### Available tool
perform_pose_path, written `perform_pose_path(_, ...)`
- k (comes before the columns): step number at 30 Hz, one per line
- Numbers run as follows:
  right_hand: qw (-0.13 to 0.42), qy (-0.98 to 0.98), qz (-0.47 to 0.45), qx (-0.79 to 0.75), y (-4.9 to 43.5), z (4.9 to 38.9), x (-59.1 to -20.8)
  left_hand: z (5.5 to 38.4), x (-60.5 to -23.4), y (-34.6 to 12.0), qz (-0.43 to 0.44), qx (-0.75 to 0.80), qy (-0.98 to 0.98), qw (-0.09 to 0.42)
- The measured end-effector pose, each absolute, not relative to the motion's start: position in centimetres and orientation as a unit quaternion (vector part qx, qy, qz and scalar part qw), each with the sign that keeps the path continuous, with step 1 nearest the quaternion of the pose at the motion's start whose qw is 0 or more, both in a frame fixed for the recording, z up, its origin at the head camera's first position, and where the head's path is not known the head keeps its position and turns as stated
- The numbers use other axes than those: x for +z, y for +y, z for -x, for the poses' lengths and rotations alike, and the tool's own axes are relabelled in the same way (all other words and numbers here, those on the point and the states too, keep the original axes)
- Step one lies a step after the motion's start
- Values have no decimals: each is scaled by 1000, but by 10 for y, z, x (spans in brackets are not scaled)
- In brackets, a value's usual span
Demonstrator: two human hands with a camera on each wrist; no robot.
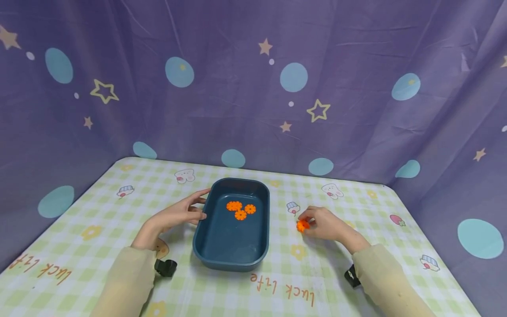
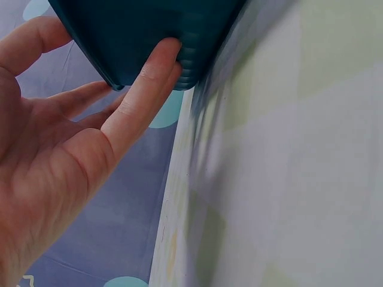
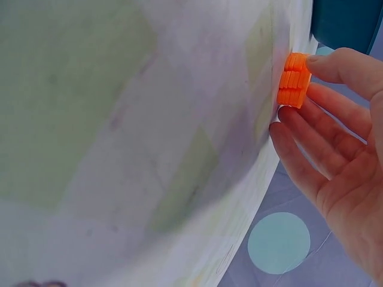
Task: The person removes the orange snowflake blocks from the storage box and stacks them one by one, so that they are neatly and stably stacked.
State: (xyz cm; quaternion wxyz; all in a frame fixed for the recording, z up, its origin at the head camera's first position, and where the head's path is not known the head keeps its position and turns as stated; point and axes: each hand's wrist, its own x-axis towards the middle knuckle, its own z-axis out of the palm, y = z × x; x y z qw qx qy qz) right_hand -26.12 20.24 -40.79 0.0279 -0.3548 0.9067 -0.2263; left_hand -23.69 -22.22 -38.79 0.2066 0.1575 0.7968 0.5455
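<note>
A dark blue rectangular tray (image 1: 231,246) with rounded corners stands on the table. Several orange notched discs (image 1: 240,215) lie on its floor, toward the far end. My left hand (image 1: 178,214) is at the tray's left wall. In the left wrist view its fairly straight fingers (image 2: 143,81) touch the outside of that wall. To the right of the tray, my right hand (image 1: 322,223) pinches a small cluster of orange notched discs (image 3: 293,81) between thumb and fingers, close over the tabletop. In the right wrist view these discs sit stacked edge-on.
A green-and-white checked cloth (image 1: 340,281) with printed motifs covers the table. Behind it hangs a purple curtain (image 1: 237,105) with stars and dots. Black wrist straps (image 1: 165,267) show below both sleeves.
</note>
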Motion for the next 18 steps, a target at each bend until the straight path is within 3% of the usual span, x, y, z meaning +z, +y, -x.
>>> perform_pose_path(18, 39, 900, 367, -234, 202, 265, -395, 237, -389, -225, -174, 548, 792, 206)
